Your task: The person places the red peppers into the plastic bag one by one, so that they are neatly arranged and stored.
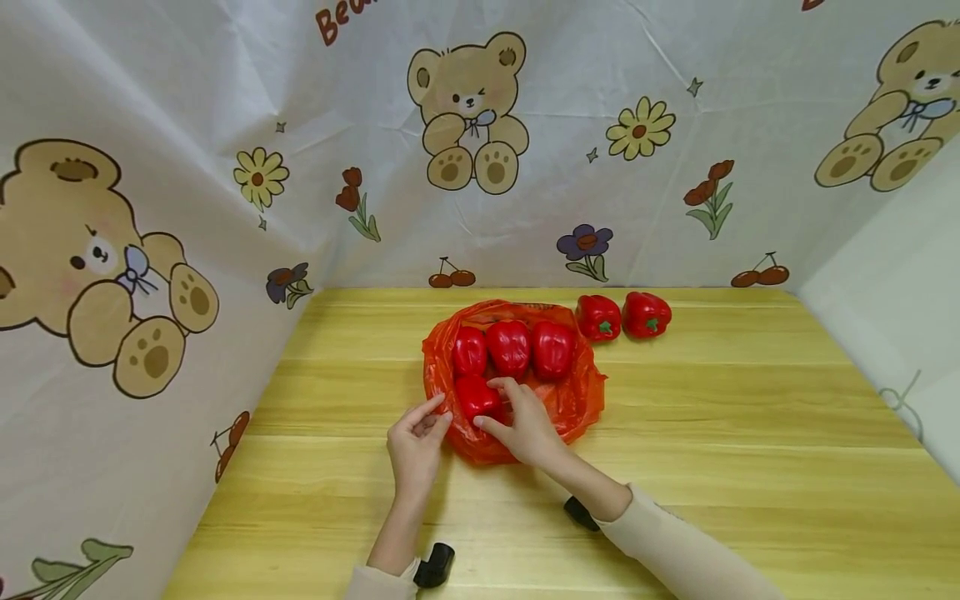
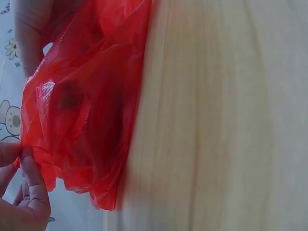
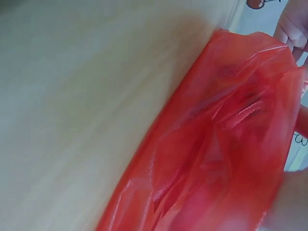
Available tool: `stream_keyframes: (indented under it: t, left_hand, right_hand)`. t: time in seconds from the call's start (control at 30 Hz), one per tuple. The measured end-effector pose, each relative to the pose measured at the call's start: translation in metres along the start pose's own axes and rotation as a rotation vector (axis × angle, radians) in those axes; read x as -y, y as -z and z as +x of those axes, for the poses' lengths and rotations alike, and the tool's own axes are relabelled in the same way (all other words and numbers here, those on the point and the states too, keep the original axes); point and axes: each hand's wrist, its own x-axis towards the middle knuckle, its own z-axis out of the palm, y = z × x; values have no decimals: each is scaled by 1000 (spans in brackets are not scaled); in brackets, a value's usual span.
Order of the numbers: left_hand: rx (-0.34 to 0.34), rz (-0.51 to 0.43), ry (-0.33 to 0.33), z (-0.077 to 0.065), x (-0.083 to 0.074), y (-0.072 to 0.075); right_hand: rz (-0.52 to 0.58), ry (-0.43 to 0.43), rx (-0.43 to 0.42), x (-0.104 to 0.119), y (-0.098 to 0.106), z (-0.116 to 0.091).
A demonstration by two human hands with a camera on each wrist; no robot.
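A thin, crinkled orange-red plastic bag (image 1: 487, 447) sits on the yellowish wood-grain tabletop (image 1: 712, 417), its rim pinched by the left hand (image 1: 416, 448). Inside, the right hand's (image 1: 529, 427) fingers curve round a glossy, lobed red bell pepper (image 1: 472, 395), underside hidden.

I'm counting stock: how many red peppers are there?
6: three peppers in a row inside the bag, one there at the right hand, two outside on the table; more may be hidden.
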Motion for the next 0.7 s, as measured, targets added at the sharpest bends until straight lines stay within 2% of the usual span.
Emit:
stream_keyframes:
  t: [0.27, 0.47, 0.6, 0.7]
  left_hand:
    - [4, 4, 1, 1, 0, 1]
    - [-9, 1, 0, 1, 1, 1]
    - [-10, 3, 2, -1, 1, 2]
    - [-9, 2, 5, -2, 0, 1]
  right_hand:
    - [11, 18, 30, -1, 0, -4]
    - [18, 46, 38, -1, 7, -7]
    - [82, 69, -3, -4, 24, -7]
    - [134, 93, -90, -11, 47, -2]
